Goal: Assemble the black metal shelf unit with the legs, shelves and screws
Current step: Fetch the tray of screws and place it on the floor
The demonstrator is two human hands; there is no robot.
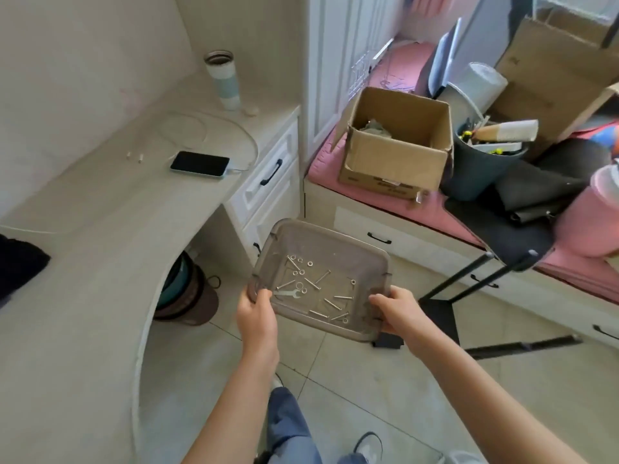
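Above the tiled floor point(385, 380), both hands hold a clear tray point(335, 242). Left hand point(256, 316) and right hand point(397, 311) have fingers clamped on its near corners. Screws point(321, 279) and probably washers lie inside.

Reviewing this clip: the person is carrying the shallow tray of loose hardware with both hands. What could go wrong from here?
1. The translucent grey plastic tray is shallow and held only at its near corners by the left hand and right hand; a tilt could send the loose silver screws, washers and small flat spanner sliding out onto the tiled floor.
2. A black metal leg lies on the floor just ahead to the right, a likely trip hazard.
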